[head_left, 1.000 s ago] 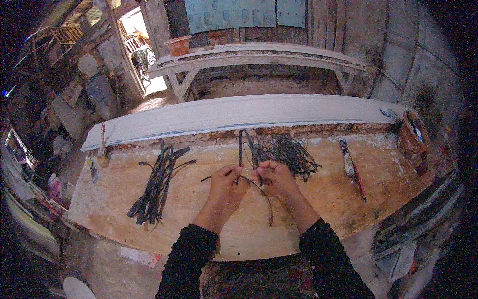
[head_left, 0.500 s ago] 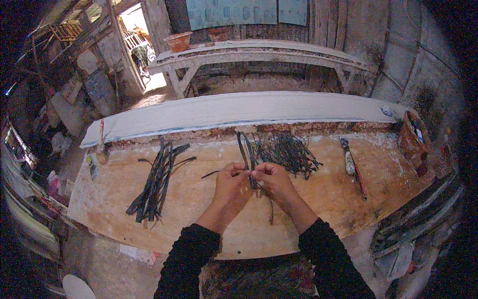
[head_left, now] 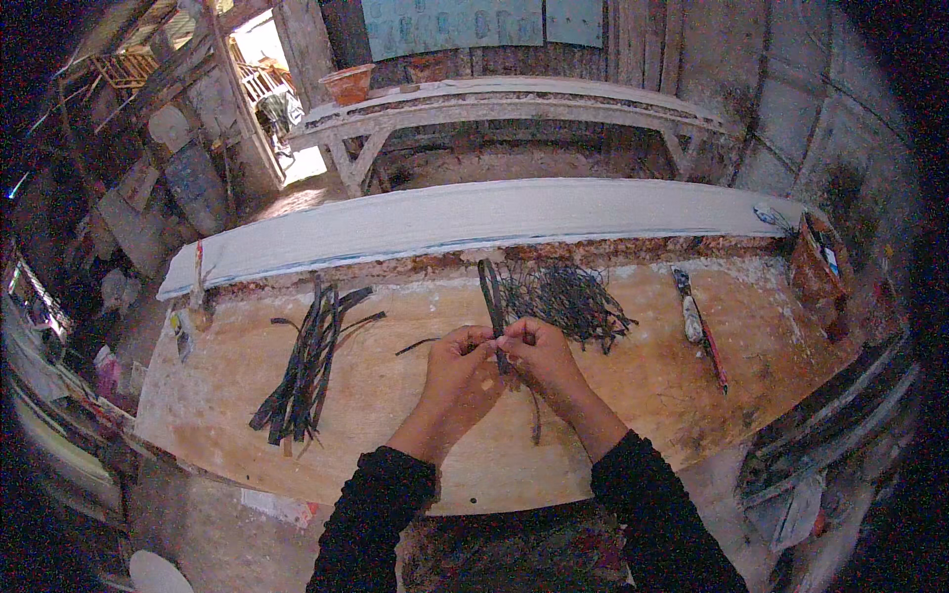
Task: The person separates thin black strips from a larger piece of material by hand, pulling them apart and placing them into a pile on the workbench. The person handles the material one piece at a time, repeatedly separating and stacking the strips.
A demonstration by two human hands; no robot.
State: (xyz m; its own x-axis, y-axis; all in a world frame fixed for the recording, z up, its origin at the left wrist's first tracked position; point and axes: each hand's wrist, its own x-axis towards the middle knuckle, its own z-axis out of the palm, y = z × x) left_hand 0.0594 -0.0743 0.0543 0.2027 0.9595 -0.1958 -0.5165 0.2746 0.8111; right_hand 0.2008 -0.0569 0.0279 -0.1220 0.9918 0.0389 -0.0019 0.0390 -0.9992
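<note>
Over the middle of the wooden board [head_left: 395,474], my left hand [head_left: 462,368] and my right hand [head_left: 537,358] meet, thumbs and fingertips pinched together. Both grip a dark flat strip [head_left: 490,287], which stands up above my fingers like a narrow loop. A thin tail of dark strip hangs below my right hand. Behind that hand lies a tangled heap of thin black strips [head_left: 568,301]. To the left rests a loose bundle of wider black strips [head_left: 306,366]. The exact grip point is hidden by my fingers.
A white-coated ledge [head_left: 474,217] runs along the board's far edge. At right lie a brush-like tool [head_left: 687,304] and a red pencil-like stick [head_left: 716,364]. A clay pot [head_left: 819,262] stands at the right end. Behind is a long bench [head_left: 534,111] with an orange pot [head_left: 348,85].
The two upright parts of the strip have drawn closer together above my fingers. My hands stay nearly in place, still pinched; the whole view has shifted slightly.
</note>
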